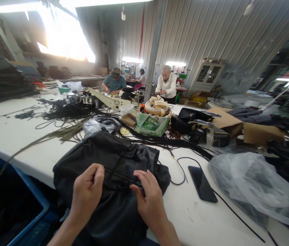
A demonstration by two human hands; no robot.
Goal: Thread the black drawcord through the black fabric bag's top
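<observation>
A black backpack-like bag (83, 155) with straps and a smooth, leathery surface lies at the front of the table, directly under both hands. My left hand (89, 188) is closed in a fist above it, gripping a thin black cord (117, 176) that stretches towards the other hand. Between the thumb and fingertips of my right hand (149, 196) is a small black piece (135, 179) on the cord; its exact kind is too small to make out. Dark cord against dark bag makes their joining points hard to see.
On the white table (177, 212) lie a black phone (202, 183), a clear plastic bag (257, 184), a green box (152, 125) holding rolled webbing, and bundles of black cords (67, 111). A blue crate (40, 218) stands lower left. Several people work farther back.
</observation>
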